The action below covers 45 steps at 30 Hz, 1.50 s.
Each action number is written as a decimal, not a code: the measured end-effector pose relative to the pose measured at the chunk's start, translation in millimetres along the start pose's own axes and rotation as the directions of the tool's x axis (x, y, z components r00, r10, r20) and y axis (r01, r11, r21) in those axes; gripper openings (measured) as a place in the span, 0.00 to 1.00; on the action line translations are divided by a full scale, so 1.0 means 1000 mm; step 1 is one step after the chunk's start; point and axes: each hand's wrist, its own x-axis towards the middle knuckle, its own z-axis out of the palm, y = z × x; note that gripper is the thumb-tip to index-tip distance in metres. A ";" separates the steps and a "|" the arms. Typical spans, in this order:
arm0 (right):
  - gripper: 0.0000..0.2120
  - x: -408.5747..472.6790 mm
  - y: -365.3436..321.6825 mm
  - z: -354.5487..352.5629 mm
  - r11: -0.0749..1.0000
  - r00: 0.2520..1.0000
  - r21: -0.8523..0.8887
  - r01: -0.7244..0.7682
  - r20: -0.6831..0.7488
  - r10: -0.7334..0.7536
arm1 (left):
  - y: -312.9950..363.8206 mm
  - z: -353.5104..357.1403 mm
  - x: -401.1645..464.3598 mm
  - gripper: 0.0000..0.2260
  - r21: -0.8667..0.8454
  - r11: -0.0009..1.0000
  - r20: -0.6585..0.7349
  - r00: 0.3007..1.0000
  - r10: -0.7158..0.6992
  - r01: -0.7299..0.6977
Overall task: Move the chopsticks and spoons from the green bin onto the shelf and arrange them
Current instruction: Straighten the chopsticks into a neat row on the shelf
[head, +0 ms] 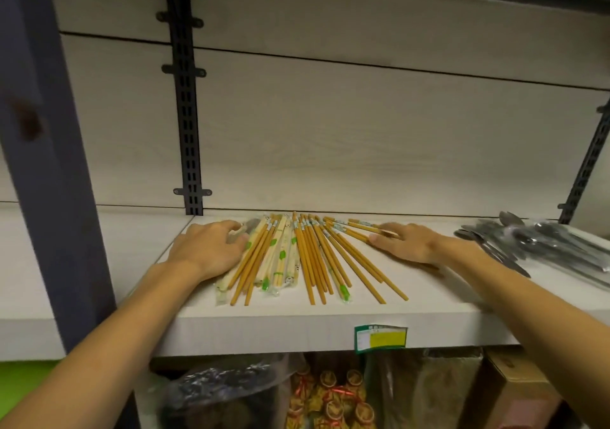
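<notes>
One head-worn view only, aimed forward and slightly down at the shelf (297,316) from close range. The back panel (363,131) is faced squarely; both forearms are seen entering from the bottom corners, wide-angle bending evident at the edges.

The chopsticks (307,257) lie fanned on the shelf (429,316), between both hands; the spoons (534,244) lie to the right.
</notes>
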 end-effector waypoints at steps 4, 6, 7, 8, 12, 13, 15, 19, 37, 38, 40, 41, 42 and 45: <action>0.41 -0.006 -0.022 0.001 0.990 0.991 -0.081 0.115 -0.058 -0.120 | 0.005 -0.003 -0.007 0.17 -0.177 0.982 0.062 0.995 0.078 -0.066; 0.33 -0.012 -0.039 0.003 0.977 0.975 -0.047 0.209 -0.067 -0.212 | 0.010 -0.005 -0.010 0.18 -0.242 0.966 0.070 0.991 0.115 -0.095; 0.30 -0.015 -0.047 0.005 0.964 0.961 -0.021 0.265 -0.070 -0.266 | 0.012 -0.005 -0.012 0.18 -0.257 0.960 0.059 0.990 0.127 -0.108; 0.28 -0.016 -0.054 0.006 0.948 0.946 0.002 0.319 -0.068 -0.318 | 0.014 -0.005 -0.015 0.18 -0.263 0.957 0.046 0.990 0.135 -0.118; 0.25 -0.021 -0.079 0.007 0.889 0.887 0.029 0.457 -0.086 -0.453 | 0.017 -0.006 -0.019 0.18 -0.197 0.970 0.010 0.989 0.147 -0.142; 0.25 -0.020 -0.085 0.008 0.881 0.874 -0.006 0.473 -0.120 -0.471 | 0.017 -0.006 -0.020 0.17 -0.190 0.969 -0.005 0.987 0.158 -0.156; 0.23 -0.017 -0.097 0.010 0.862 0.840 -0.130 0.491 -0.194 -0.507 | 0.016 -0.005 -0.018 0.16 -0.175 0.971 -0.056 0.987 0.153 -0.161; 0.23 -0.012 -0.126 0.013 0.799 0.772 -0.056 0.598 -0.228 -0.594 | 0.009 -0.003 -0.014 0.18 -0.122 0.992 -0.147 0.989 0.003 -0.021; 0.13 -0.010 -0.126 0.030 0.709 0.680 0.002 0.705 -0.287 -0.675 | -0.001 0.001 -0.006 0.05 -0.305 0.946 -0.443 0.896 -0.037 -0.112; 0.14 -0.011 -0.126 0.031 0.703 0.677 0.006 0.711 -0.273 -0.683 | -0.002 0.001 -0.005 0.05 -0.298 0.948 -0.471 0.881 -0.046 -0.110; 0.16 -0.013 -0.127 0.033 0.702 0.681 0.008 0.713 -0.249 -0.689 | -0.005 0.002 -0.004 0.05 -0.239 0.969 -0.468 0.882 -0.058 -0.063; 0.16 -0.013 -0.127 0.034 0.702 0.681 0.006 0.713 -0.248 -0.689 | -0.007 0.003 -0.003 0.06 -0.207 0.978 -0.425 0.903 -0.065 -0.026; 0.16 -0.013 -0.127 0.035 0.702 0.681 0.007 0.712 -0.249 -0.689 | -0.008 0.005 -0.002 0.06 -0.188 0.982 -0.360 0.929 -0.086 0.018; 0.18 -0.011 -0.126 0.037 0.702 0.686 0.008 0.712 -0.219 -0.694 | -0.007 0.005 -0.004 0.07 -0.173 0.972 -0.149 0.971 -0.188 0.161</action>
